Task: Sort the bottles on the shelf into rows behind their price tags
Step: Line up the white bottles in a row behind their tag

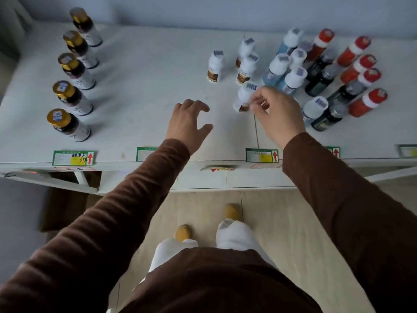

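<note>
A white shelf (140, 86) spans the view, carrying every bottle, with green price tags stuck along its near edge. Two brown sleeves reach over it from the near side.

On the far right stands the biggest group, tightly packed: red bottles with white collars (358, 68) at the right edge, dark green bottles with grey caps (325, 77) just left of them, and blue bottles with white caps (284, 68) further left, all close to touching.

At the far left, five dark bottles with gold caps (67, 93) stand in one straight row running from near to far, directly behind the leftmost price tag (73, 157).

Right of centre, four white bottles with brown labels stand apart from the crowd; three (244, 62) sit farther back, one slightly left of the others.

The right hand (277, 111) has its fingers curled loosely beside the nearest white bottle (244, 97), fingertips touching its side; whether it truly grips is unclear. This bottle stands in line behind another price tag (261, 155).

The left hand (190, 123) hovers over bare shelf, fingers spread and bent, holding nothing.
</note>
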Motion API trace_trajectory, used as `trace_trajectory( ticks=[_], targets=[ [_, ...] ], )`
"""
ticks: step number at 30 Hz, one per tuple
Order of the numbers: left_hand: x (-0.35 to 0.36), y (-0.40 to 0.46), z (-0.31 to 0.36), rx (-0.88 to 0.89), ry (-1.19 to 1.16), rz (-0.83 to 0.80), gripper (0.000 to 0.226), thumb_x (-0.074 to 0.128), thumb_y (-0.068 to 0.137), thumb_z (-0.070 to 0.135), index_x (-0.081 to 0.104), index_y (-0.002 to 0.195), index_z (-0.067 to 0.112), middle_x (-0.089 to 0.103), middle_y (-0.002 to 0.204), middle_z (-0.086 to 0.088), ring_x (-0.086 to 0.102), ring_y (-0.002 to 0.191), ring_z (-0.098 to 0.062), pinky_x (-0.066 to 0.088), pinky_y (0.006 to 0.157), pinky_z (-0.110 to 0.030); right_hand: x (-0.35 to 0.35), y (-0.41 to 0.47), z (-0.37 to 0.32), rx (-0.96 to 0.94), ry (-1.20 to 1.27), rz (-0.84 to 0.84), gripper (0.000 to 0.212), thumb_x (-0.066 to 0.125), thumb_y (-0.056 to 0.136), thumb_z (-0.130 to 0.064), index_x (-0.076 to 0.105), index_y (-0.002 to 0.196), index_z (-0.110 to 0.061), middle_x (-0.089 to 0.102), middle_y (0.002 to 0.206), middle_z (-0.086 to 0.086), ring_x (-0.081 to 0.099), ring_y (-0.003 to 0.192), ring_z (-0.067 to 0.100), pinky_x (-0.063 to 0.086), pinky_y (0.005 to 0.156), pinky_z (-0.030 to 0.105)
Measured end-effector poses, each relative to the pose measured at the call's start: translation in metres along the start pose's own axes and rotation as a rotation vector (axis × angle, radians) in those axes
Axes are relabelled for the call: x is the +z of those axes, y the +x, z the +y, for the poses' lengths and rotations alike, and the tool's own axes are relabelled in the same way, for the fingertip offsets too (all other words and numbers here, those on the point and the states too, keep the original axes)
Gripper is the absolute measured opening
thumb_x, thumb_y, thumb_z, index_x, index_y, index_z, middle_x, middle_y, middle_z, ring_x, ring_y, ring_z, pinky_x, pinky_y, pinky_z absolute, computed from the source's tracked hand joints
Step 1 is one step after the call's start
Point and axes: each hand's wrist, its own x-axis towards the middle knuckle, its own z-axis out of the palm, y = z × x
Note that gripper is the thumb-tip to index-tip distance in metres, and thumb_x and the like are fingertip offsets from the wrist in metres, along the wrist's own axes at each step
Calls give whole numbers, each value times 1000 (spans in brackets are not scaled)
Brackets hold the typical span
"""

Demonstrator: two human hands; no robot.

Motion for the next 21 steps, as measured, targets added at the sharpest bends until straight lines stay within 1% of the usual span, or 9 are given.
trace_trajectory(
  ticks=[3,7,10,12,15,18,21],
  targets=[
    [26,22,22,-22,-13,-14,38,68,82,27,60,117,16,58,119,-5,48,110,-26,37,93,-28,-14,29,19,-74,-53,-32,20,57,92,-18,63,111,-15,64,107,4,61,95,21,48,83,37],
    [65,52,44,-107,-19,-21,41,71,80,29,58,117,15,59,116,-5,49,109,-26,39,92,-29,-22,65,41,-215,-128,-154,30,58,92,-15,58,121,-16,54,121,7,54,106,26,45,89,39],
    [89,69,55,-209,-59,8,47,76,76,29,55,114,11,60,114,-6,52,106,-26,40,90,-31,-21,88,54,-322,-130,-259,42,58,91,-12,54,132,-18,50,128,8,50,114,29,41,97,40],
    [102,78,62,-308,-121,43,50,78,72,31,53,109,9,61,109,-7,54,100,-27,44,86,-35,-17,99,60,-387,-133,-336,47,58,90,-12,51,136,-21,50,131,6,48,117,28,41,99,38],
    [118,89,69,-411,-157,105,55,80,68,35,52,106,7,63,101,-8,55,95,-28,46,85,-43,-9,107,63,-457,-157,-455,50,57,90,-13,50,138,-26,50,129,5,46,119,26,43,97,41],
    [128,96,71,-429,-131,161,53,79,68,35,54,106,8,61,100,-9,51,95,-29,44,86,-43,-4,113,64,-466,-153,-514,48,57,88,-14,52,134,-28,51,125,3,49,116,26,45,93,42],
    [129,97,68,-453,-222,163,49,79,69,34,56,106,12,63,99,-4,53,95,-23,47,84,-39,-3,118,65,-443,-113,-520,44,60,87,-15,54,130,-26,53,123,3,55,109,26,46,91,41]
  ],
)
